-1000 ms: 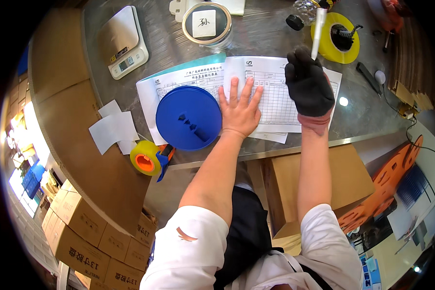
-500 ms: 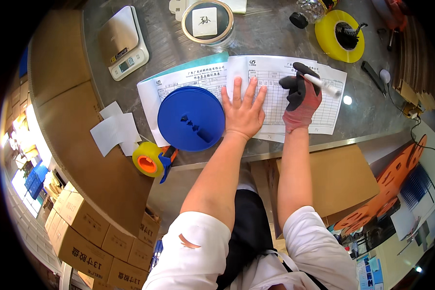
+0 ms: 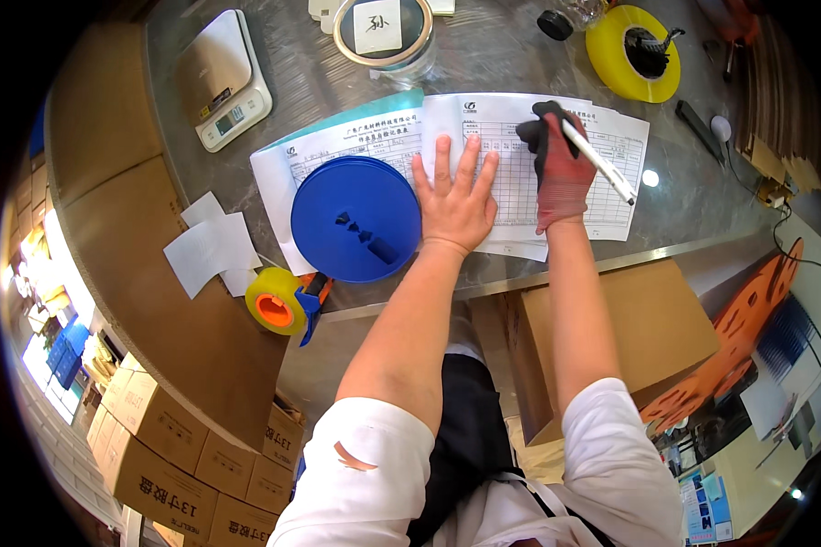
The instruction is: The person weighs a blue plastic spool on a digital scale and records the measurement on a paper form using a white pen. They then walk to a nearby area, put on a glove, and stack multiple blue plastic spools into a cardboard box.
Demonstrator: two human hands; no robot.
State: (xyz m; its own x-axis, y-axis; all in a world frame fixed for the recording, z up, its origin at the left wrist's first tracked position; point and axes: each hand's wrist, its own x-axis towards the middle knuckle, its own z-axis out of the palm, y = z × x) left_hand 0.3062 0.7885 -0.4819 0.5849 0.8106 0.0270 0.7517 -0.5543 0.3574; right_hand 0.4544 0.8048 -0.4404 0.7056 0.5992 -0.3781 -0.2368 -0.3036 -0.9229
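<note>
Lower right: brown carton (image 3: 634, 324). Left of centre: orange-cored tape dispenser (image 3: 287, 303) at the table edge. Centre: bare left hand (image 3: 456, 205) palm down, fingers spread wide on printed forms (image 3: 516, 187); blue disc (image 3: 360, 202) just beside, also on paper. Right of centre: gloved right hand (image 3: 559, 169), fingers closed round white pen (image 3: 602, 164). Upper left: scale (image 3: 228, 77). Top centre: lidded jar (image 3: 388, 56). Upper right: yellow tape roll (image 3: 609, 47).

The head-worn fisheye looks steeply down past the arms (image 3: 397, 319), which enter from six o'clock, onto the table (image 3: 306, 77) toward twelve. It is near enough to show left hand (image 3: 454, 202) and right hand (image 3: 559, 169) clearly between twelve and two, yet wide enough to catch boxes (image 3: 160, 479) near eight, edges bending toward the black rim.
</note>
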